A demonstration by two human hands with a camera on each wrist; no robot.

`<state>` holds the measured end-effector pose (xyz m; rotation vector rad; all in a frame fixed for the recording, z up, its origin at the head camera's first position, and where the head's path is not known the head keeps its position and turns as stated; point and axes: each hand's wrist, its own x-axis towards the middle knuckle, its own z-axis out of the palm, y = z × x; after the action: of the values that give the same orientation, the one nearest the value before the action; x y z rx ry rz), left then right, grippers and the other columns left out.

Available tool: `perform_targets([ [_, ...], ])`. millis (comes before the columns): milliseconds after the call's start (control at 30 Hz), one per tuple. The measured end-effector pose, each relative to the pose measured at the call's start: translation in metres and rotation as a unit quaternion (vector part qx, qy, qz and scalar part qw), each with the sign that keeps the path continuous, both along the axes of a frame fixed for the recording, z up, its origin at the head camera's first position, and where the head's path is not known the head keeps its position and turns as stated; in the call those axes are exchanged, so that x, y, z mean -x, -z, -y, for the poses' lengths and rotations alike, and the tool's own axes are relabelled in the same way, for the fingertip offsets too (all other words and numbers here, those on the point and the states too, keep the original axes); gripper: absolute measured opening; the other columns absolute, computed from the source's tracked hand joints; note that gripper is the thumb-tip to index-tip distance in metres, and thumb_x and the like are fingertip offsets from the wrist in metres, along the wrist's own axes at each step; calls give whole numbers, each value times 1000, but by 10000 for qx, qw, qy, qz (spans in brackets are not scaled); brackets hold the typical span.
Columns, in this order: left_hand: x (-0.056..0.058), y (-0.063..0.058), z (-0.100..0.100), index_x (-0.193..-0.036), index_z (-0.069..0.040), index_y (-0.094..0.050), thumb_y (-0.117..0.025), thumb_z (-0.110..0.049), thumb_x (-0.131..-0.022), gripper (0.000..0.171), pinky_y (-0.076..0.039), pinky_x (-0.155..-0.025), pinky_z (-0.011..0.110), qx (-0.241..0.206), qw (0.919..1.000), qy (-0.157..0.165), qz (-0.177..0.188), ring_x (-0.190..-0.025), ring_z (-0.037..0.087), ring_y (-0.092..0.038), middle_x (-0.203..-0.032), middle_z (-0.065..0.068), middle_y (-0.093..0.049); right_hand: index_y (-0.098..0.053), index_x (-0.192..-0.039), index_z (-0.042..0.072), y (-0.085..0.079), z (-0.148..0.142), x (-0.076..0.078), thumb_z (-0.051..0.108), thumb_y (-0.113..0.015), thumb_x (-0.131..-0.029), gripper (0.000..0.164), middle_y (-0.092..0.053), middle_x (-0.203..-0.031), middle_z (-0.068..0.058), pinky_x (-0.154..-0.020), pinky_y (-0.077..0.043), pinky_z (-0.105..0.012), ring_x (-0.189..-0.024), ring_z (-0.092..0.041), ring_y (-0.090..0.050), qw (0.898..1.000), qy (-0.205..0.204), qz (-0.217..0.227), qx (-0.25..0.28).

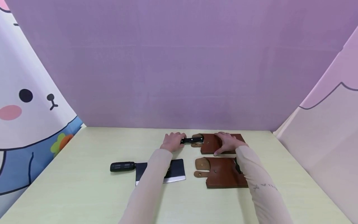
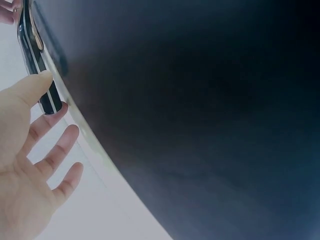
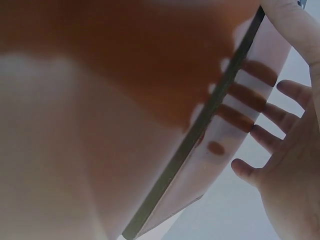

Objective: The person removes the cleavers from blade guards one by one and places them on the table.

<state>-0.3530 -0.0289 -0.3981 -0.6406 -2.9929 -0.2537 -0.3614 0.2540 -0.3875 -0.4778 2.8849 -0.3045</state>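
In the head view my left hand [image 1: 172, 142] pinches the butt end of a knife's black riveted handle [image 1: 193, 140], thumb on top. The handle meets the mouth of the far brown leather knife sheath [image 1: 208, 146]; the blade is out of sight. My right hand [image 1: 227, 142] spans that sheath, with the thumb at the near edge and the fingers at the far edge. The right wrist view shows those fingertips against the sheath's edge. Under my left forearm lies a cleaver [image 1: 177, 166] with a dark blade and black handle, partly hidden.
A second brown leather sheath [image 1: 223, 179] lies nearer, its flap and strap to the left. My right sleeve partly covers it and a dark object [image 1: 237, 166] on it. A purple backdrop [image 1: 179, 77] rises behind the pale table [image 1: 84, 186].
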Motion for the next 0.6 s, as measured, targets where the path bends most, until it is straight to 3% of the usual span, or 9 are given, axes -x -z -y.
perform_targets([
  [333, 1, 3, 1, -121, -25, -54, -63, -26, -85, 37, -39, -89, 50, 45, 10000, 0, 18, -101, 29, -56, -118, 1, -59, -22, -144, 7, -1, 3, 4, 55, -78, -58, 113, -23, -147, -22, -99, -18, -68, -133, -45, -20, 9998, -12, 167, -91],
  [600, 4, 8, 3, -118, -26, -55, -62, -26, -85, 34, -39, -86, 49, -33, 9999, 100, -109, -97, 29, -57, -114, 2, -60, -25, -143, 13, 5, -2, 13, 69, -73, -51, 119, -25, -145, -23, -94, -20, -71, -132, -46, -21, 9992, -351, 167, 79],
])
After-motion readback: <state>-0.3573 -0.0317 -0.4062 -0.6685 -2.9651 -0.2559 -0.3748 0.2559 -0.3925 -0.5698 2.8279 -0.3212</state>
